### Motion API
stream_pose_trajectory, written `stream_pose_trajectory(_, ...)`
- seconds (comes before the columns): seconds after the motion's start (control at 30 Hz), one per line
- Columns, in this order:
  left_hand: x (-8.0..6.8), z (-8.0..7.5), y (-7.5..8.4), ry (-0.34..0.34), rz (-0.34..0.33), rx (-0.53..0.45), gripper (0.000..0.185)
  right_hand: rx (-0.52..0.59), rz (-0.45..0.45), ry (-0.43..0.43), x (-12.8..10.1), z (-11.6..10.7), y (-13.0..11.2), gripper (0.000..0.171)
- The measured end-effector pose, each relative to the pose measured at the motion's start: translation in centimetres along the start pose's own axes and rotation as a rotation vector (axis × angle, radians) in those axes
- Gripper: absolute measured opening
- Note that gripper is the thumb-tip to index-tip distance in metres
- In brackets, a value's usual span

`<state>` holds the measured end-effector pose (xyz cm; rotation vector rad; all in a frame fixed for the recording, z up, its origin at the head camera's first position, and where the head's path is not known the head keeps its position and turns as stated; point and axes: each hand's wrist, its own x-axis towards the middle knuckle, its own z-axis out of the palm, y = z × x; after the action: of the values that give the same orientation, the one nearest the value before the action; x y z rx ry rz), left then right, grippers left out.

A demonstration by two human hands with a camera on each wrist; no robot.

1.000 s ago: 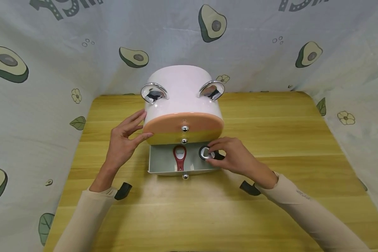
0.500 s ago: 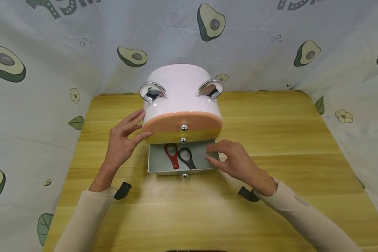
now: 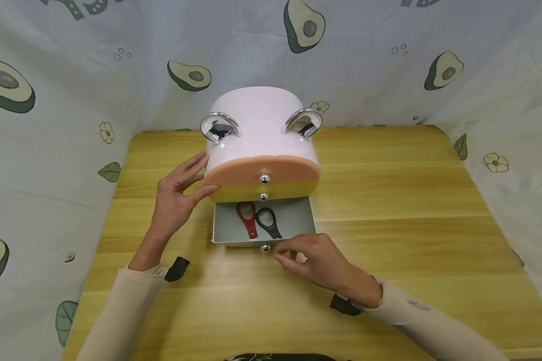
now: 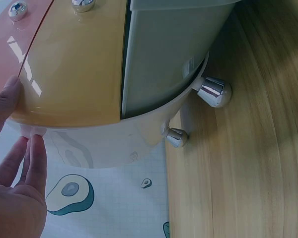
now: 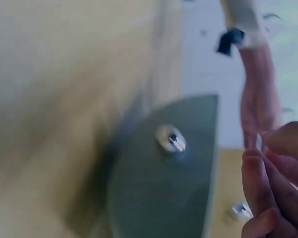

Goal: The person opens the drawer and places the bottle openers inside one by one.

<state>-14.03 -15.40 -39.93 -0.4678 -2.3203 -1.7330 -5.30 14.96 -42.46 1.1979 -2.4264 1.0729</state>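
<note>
The bottom drawer (image 3: 264,223) stands pulled out of the cabinet (image 3: 262,145), holding a red opener (image 3: 247,216) and a black opener (image 3: 267,221). The left hand (image 3: 176,200) braces the cabinet's side with straight fingers, while the right hand (image 3: 313,260), fingers loosely curled and empty, nears the drawer knob (image 3: 265,247). A hard shove could tip the footed cabinet or jam an opener

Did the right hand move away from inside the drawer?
Yes. The right hand pulled back toward the person, out of the open drawer, now by its front knob.

left hand (image 3: 176,193) reaches forward, fingers straight; right hand (image 3: 313,260) lies lower, fingers loosely curled.
</note>
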Motion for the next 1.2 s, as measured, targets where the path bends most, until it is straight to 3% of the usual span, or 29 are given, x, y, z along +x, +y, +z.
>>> stream_pose_trajectory(0.17, 0.0, 0.0, 0.0, 0.0, 0.002, -0.013, 0.062, -0.132, 0.027, -0.053, -0.6, 2.3, 0.0, 0.015)
stream_pose_trajectory(0.4, 0.0, -0.1, -0.1, -0.001, 0.0, -0.023, 0.061, -0.294, 0.021, -0.017, -0.9, 4.2, 0.5, 0.018)
stream_pose_trajectory(0.7, 0.0, -0.1, -0.1, -0.002, 0.005, -0.027, 0.061, -0.313, 0.058, -0.033, -0.4, 4.8, 1.0, 0.01)
stream_pose_trajectory(0.97, 0.0, -0.1, -0.1, -0.012, 0.007, -0.023, 0.062, -0.294, 0.043, 0.038, -0.1, 5.0, 1.7, 0.012)
stream_pose_trajectory(1.2, -0.1, -0.1, -0.1, -0.01, 0.019, -0.024, 0.06, -0.323, 0.093, 0.044, 1.2, 4.8, 2.9, 0.01)
